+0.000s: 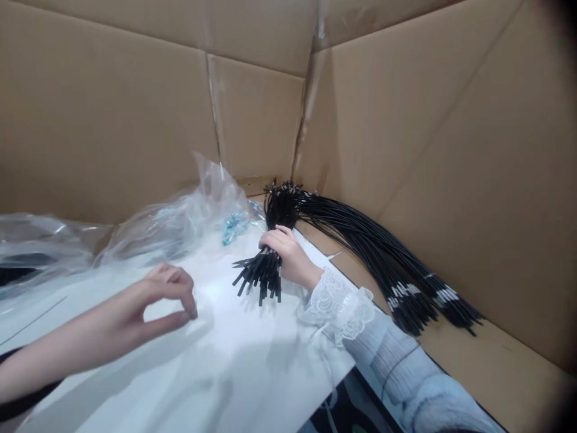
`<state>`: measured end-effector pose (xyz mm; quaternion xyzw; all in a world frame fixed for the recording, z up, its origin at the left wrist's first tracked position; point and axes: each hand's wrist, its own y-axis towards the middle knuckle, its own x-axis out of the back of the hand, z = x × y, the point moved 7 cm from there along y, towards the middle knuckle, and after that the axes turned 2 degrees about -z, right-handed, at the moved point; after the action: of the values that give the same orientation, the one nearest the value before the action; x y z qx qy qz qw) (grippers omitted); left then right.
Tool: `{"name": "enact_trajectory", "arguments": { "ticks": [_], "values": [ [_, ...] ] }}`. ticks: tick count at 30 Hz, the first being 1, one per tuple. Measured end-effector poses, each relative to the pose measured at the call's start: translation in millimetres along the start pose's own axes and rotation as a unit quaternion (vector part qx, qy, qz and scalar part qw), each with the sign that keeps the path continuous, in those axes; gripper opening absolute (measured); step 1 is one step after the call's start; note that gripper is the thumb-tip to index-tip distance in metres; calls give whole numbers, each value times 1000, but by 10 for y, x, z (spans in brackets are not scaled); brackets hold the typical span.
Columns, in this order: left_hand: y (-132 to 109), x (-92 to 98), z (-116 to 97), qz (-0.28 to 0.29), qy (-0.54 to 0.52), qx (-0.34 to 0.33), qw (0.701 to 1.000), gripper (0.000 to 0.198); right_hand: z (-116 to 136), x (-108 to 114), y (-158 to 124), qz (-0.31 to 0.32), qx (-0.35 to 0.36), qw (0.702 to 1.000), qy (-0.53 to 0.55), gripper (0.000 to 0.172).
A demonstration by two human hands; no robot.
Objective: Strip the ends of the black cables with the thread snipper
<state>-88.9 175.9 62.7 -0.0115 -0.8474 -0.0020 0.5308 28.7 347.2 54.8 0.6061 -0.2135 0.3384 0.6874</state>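
Observation:
My right hand point(291, 255), in a pale sleeve with a lace cuff, is closed round a bundle of black cables point(282, 207). Dark cable ends fan out below the fist, towards me, and the upper part stands above it near the box corner. My left hand point(169, 294) hovers over the white sheet point(234, 361), apart from the bundle. Its thumb and forefinger meet in a pinch; anything between the tips is too small to make out.
More black cables point(374, 240) lie along the right, with pale bands near their ends. Clear plastic film point(166, 228) is heaped at the back left, beside small blue pieces point(233, 227). Tall cardboard walls point(406, 108) enclose the back and right.

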Motion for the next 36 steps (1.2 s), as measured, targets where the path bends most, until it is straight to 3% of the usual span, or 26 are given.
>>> {"name": "enact_trajectory", "arguments": {
  "ticks": [2, 6, 11, 16, 21, 26, 30, 36],
  "values": [
    [290, 35, -9, -4, -24, -18, 1000, 18, -28, 110, -115, -1, -18, 1000, 2, 17],
    [948, -148, 12, -5, -68, -7, 998, 32, -103, 276, -382, -11, -61, 998, 5, 15],
    [1671, -425, -72, -89, 22, -24, 995, 28, -190, 388, -725, -10, -121, 993, 0, 17],
    [2132, -584, -284, -108, 87, -87, 987, 17, -215, 382, -904, 34, -117, 993, -6, 25],
    [2297, -599, -377, -117, 130, -115, 978, 22, -215, 344, -938, 49, -86, 995, -13, 25],
    [2328, -549, -406, -147, 154, -99, 972, 26, -208, 310, -946, 52, -74, 996, -20, 28],
    [2388, -540, -424, -136, 141, -91, 976, 27, -193, 253, -952, 59, -62, 996, -36, 28],
    [2470, -570, -209, -137, 121, -24, 983, 20, -191, 238, -959, 55, -77, 995, -32, 27]
  ]
}}
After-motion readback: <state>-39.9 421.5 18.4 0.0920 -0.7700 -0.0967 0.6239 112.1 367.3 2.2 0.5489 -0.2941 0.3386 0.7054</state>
